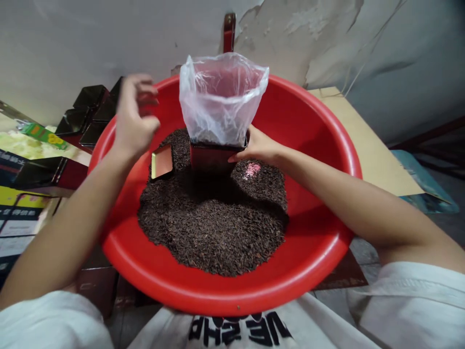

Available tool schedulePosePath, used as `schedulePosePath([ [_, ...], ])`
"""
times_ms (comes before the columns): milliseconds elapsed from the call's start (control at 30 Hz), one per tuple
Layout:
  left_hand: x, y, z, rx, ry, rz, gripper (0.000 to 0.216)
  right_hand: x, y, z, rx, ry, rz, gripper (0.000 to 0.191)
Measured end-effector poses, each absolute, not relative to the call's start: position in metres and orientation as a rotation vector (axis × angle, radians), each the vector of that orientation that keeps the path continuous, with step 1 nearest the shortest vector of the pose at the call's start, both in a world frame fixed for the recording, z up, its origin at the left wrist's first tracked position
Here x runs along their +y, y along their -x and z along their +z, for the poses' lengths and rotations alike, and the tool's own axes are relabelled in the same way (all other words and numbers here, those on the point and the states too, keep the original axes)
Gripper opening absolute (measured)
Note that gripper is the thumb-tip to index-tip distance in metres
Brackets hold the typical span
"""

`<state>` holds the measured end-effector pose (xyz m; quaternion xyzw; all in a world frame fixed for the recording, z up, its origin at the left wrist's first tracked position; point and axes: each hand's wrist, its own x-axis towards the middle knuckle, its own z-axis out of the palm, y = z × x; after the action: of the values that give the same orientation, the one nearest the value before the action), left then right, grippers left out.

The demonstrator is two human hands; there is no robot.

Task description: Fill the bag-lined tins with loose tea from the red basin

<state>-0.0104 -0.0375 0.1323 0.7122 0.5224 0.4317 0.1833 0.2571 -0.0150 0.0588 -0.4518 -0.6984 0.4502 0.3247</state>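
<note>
My right hand (pixel 256 144) grips the side of a dark square tin (pixel 212 160), which stands upright on a heap of dark loose tea leaves (pixel 218 232). A clear plastic bag (pixel 223 104) lines the tin and rises well above its rim, with its mouth spread wide. Raised over the left rim of the big red basin (pixel 312 121), my left hand (pixel 136 116) is empty, fingers apart and a little blurred. Below it, a small rectangular lid or tray (pixel 162 162) with a yellowish edge lies on the leaves. A pink patch (pixel 252 169) shows beside the tin.
Several dark open tins (pixel 74 121) stand left of the basin, with another tin (pixel 47 172) nearer me. A green carton (pixel 43 134) lies by them. Flattened cardboard (pixel 366 145) is at the right. The worn wall (pixel 145 39) rises behind.
</note>
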Motion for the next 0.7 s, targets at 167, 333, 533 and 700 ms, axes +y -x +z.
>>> schedulePosePath([
  [167, -0.027, 0.019, 0.076, 1.202, -1.702, 0.691, 0.112, -0.027, -0.262, 0.072, -1.797, 1.122, 1.363, 0.082],
  [333, -0.039, -0.003, 0.078, 1.124, -1.751, 0.589, 0.108, -0.032, -0.257, 0.066, -1.986, 1.195, 1.328, 0.102],
  [533, -0.051, -0.01, 0.079, 1.212, -1.799, 0.674, 0.099, -0.055, -0.271, 0.121, -1.912, 1.123, 0.888, 0.108],
  [700, -0.062, -0.021, 0.075, 1.167, -1.956, 0.749, 0.102, -0.096, -0.241, 0.177, -2.259, 1.05, 0.283, 0.06],
])
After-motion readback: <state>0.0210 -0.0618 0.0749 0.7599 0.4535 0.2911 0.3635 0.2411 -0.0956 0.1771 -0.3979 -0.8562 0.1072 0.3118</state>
